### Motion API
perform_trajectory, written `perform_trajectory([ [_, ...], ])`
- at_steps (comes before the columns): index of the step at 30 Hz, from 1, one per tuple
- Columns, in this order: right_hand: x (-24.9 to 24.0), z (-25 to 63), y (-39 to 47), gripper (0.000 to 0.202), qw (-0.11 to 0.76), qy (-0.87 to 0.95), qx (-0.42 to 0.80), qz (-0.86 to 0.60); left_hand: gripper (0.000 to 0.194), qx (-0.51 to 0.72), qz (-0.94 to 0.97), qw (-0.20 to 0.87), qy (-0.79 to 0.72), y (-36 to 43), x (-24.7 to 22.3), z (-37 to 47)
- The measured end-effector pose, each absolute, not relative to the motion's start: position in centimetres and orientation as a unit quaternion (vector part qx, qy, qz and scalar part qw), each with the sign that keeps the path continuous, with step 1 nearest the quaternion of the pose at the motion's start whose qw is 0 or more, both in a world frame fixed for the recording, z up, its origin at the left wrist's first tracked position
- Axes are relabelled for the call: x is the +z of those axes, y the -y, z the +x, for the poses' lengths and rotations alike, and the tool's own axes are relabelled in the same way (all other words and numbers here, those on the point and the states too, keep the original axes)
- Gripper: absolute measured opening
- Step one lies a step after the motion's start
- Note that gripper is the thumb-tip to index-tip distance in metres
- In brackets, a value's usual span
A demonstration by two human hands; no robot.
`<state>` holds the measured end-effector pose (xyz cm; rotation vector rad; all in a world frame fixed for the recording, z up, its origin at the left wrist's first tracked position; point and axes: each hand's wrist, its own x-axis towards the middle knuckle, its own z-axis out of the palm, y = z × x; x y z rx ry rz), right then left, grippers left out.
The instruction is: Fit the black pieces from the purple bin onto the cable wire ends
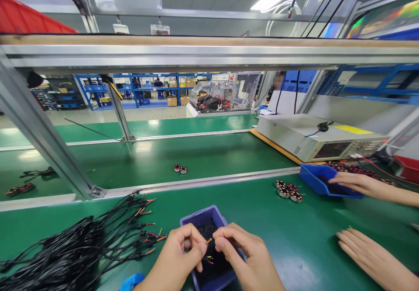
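My left hand (185, 254) is closed in a pinch, and a thin wire end (208, 241) with orange-yellow colour sticks out from its fingertips. My right hand (245, 249) is also closed, thumb against fingers, just right of that wire end; what it holds is too small to make out. Both hands are over a purple plastic bin (198, 214) with small black pieces (207, 229) inside. More coloured wire tips (208, 260) show below the hands, above the bin. Left of my hands lies a pile of black cables (81, 243) with stripped red, yellow and black ends.
A co-worker's hand (356, 181) reaches into a blue bin (314, 181); their other hand (366, 249) rests over the green bench (294, 238). Several small motor parts (288, 190) lie nearby, and two more (180, 168) farther back. A bench instrument (307, 136) and metal post (49, 129) flank the bench.
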<state>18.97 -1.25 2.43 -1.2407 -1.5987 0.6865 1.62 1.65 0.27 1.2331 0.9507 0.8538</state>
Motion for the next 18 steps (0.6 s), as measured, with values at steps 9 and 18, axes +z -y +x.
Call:
perform_trajectory([
  [9, 2.26, 18.96, 1.38, 0.034, 0.495, 0.622, 0.280, -0.538, 0.021, 0.344, 0.578, 0.615, -0.411, -1.87, -0.15, 1.23],
  [18, 2.86, 19.13, 1.44, 0.026, 0.479, 0.664, 0.236, -0.523, 0.016, 0.342, 0.601, 0.594, -0.412, -1.75, -0.57, 1.22],
])
